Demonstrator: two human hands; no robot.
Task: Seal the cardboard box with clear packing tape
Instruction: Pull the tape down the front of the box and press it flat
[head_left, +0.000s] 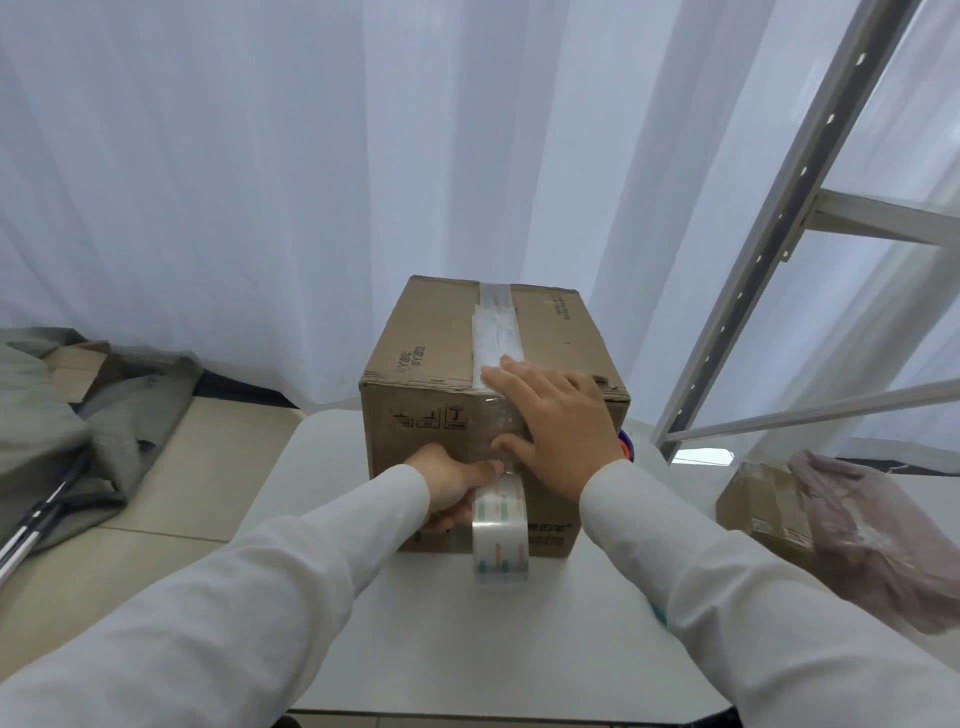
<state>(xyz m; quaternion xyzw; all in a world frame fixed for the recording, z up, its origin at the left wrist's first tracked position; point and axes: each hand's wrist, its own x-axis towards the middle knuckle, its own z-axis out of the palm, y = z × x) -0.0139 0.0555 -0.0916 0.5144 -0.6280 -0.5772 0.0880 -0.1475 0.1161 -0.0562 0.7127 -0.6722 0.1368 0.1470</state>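
Far left on floor: grey-green fabric heap (62, 415) with flattened cardboard scrap (78, 364) behind, metal poles (31, 525) poking out; none of it in play. Centre: cardboard box (431, 410) upright on small white table (322, 467), flaps closed, top seam already covered by clear tape strip (496, 327) running front to back. Left hand (452, 488) curled closed around tape roll (500, 525), thumb on top, roll hanging against lower front face just above tabletop; film stretched from roll up front face toward top edge. Right hand (556, 431) flat and spread, holding nothing, fingertips over top front edge on tape end, palm and thumb pressing film onto front face. Step in hand, by the look of it: finishing centre seam, bringing tape over edge and down front. Next move likely needs film kept taut, pressed down bubble-free, then torn or cut near roll; no cutter or dispenser blade visible, so tear would have to be done by hand. Right of box: small orange-blue object (626, 444) mostly hidden, can't identify. Further right: metal shelf frame (779, 234), second smaller box (763, 504) with pinkish plastic bag (872, 535) draped over it. Backdrop: white curtain (260, 182).
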